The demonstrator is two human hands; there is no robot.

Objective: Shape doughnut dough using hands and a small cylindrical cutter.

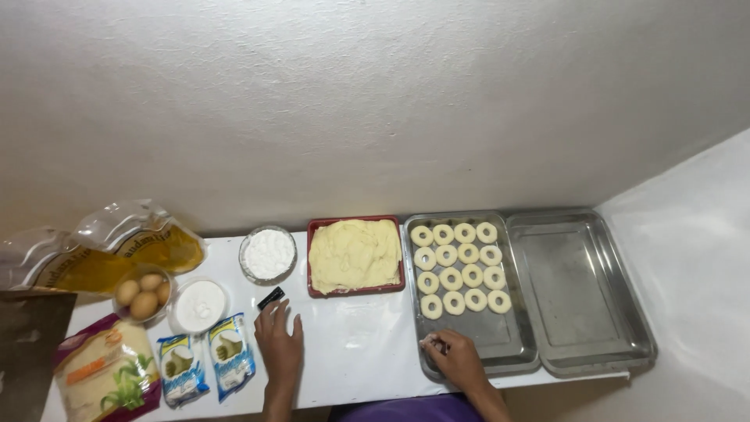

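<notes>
Dough rings (459,266) fill the upper part of the left tray (512,348): four rows of four, sixteen shaped. The near strip of that tray, at 6 o'clock from the rings, is bare, and the right tray (582,293) holds nothing. So shaping looks under halfway, judged from tray space.

Red tray (312,262) at 9 o'clock from the rings is nearly full of yellow dough (355,254), so plenty left to shape.

Right hand (455,358) rests on the near-left corner of the left tray, fingers curled, pinching what looks like a small pale bit of dough; too small to be sure. Left hand (280,342) lies flat on the white table (355,344), fingers loosely spread, gripping nothing. A small black object (271,297) sits just beyond its fingertips, at 12 o'clock, apparently not touching.

At 9 o'clock from the dough: bowl of white powder (268,254), a second white bowl (198,305), bowl of eggs (144,294), oil pouches (117,250), two small packets (207,366), a bigger bag (105,371). All unopened or untouched as far as visible.
</notes>
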